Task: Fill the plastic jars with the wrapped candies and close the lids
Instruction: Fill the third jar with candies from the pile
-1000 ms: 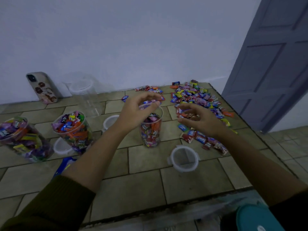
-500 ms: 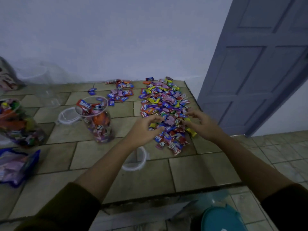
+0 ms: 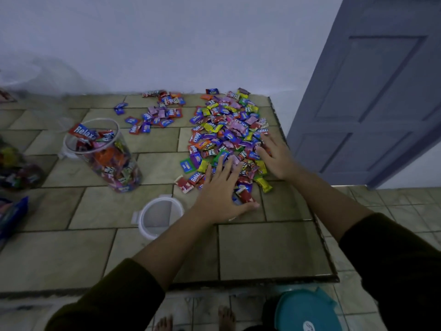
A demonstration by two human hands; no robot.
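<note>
A big heap of wrapped candies [image 3: 226,130] lies on the tiled counter at the right. My left hand [image 3: 220,189] rests flat on the heap's near edge, fingers spread. On the heap's right side lies my right hand [image 3: 276,156], fingers apart. A clear plastic jar [image 3: 105,154], open and nearly full of candies, stands to the left. Its white lid [image 3: 158,216] lies on the counter just left of my left wrist. A smaller patch of candies [image 3: 157,113] sits near the wall.
Another filled jar [image 3: 16,168] shows at the far left edge, with a blue candy bag [image 3: 12,213] below it. The counter edge [image 3: 310,279] runs close to me and on the right. A teal lid [image 3: 307,311] lies on the floor, and a grey door [image 3: 372,91] stands at the right.
The view has swung right. My left hand left the jar's mouth and moved onto the candy heap. Both hands have flattened and spread over the candies.
</note>
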